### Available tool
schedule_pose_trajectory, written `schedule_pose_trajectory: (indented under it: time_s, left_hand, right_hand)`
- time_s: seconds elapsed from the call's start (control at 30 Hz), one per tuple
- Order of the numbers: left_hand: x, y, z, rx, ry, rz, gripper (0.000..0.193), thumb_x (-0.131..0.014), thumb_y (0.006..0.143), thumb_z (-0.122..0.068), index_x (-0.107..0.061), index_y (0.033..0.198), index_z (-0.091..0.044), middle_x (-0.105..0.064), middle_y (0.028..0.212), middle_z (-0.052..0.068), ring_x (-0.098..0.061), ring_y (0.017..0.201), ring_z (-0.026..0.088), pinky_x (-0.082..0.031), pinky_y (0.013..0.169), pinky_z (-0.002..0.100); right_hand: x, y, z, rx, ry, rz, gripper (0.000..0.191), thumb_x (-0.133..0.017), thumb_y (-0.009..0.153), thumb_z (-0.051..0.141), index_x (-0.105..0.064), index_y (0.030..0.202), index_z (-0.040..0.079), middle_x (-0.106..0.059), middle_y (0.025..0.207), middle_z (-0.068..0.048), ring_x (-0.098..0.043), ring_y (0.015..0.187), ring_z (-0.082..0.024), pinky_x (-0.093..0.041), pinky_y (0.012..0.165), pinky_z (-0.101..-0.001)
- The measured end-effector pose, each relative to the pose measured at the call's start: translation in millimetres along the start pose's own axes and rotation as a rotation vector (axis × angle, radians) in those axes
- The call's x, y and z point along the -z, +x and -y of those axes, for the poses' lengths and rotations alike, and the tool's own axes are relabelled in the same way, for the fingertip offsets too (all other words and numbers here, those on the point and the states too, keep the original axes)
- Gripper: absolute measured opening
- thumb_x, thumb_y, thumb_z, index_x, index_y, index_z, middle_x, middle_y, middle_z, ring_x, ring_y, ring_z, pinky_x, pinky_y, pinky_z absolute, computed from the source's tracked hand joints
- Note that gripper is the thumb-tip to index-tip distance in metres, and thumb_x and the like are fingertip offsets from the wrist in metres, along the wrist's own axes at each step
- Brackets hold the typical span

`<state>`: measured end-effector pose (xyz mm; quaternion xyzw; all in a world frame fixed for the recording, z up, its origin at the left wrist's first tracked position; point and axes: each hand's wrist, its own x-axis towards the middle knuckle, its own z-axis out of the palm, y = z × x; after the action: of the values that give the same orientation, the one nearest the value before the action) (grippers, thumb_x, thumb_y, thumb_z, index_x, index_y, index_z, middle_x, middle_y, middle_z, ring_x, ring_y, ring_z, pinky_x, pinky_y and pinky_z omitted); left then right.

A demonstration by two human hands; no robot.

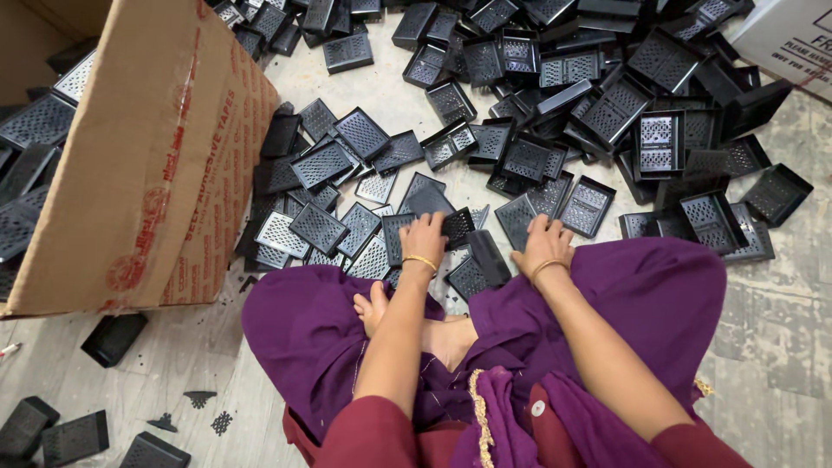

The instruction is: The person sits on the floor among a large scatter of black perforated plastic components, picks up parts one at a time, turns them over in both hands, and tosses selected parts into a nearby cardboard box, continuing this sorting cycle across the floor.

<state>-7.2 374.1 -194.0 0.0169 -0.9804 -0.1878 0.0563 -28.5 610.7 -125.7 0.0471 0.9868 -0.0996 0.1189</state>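
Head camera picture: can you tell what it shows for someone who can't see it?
A seated person's left hand and right hand reach into black perforated plastic trays heaped on the floor. A cardboard box lies tipped beside them.

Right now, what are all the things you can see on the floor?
Plastic grille trays: too many to count, black, heaped over the floor ahead.
Cardboard box: one, brown, tipped at the left, more trays inside.
Second box: one, pale, top right corner.
Loose trays: a few, black, bottom left.
Small broken bits: several, black, near them.
Floor: grey, worn.
Purple cloth: over the person's lap.
Bare foot: between the knees.
Left hand: gold bangle, resting on a tray.
Right hand: gold bangle, on the trays.
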Motion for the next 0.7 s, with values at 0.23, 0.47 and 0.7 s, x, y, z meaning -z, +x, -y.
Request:
schedule_pose_trajectory:
  time_s: [0.23,0.47,0.7]
  left_hand:
    - [-28.3,-2.2,6.4,0.254,-0.837,-0.169,0.030,-0.075,0.088,-0.012,-0.056,0.111,-0.012,-0.073,0.092,0.010,-0.072,0.077,0.028,-0.056,0.072,0.039]
    - [-12.5,-12.1,-9.3,0.419,-1.996,0.374,0.040,-0.064,0.087,-0.011,-0.050,0.123,-0.020,-0.058,0.118,0.007,-0.065,0.095,0.022,-0.056,0.079,0.039]
    - [1.5,-10.8,-8.0,0.410,-1.933,0.309,0.039,-0.076,0.115,-0.032,-0.049,0.110,-0.004,-0.047,0.112,0.005,-0.054,0.105,0.021,-0.052,0.090,0.043]
  right_hand:
    - [-2.1,-1.8,-6.8,0.202,0.642,-0.085,0.093,-0.091,0.075,0.033,-0.036,0.147,0.012,-0.057,0.127,-0.026,-0.059,0.119,-0.039,-0.050,0.102,-0.0505]
    - [-34.3,-27.4,27.8,0.390,1.204,0.260,0.088,-0.081,0.082,0.011,-0.033,0.156,0.018,-0.060,0.128,-0.012,-0.064,0.113,-0.021,-0.058,0.088,-0.0340]
    - [-27.8,-30.4,29.0,0.408,1.150,0.302,0.088,-0.083,0.079,0.010,-0.037,0.154,0.017,-0.058,0.127,-0.010,-0.064,0.112,-0.021,-0.059,0.087,-0.0339]
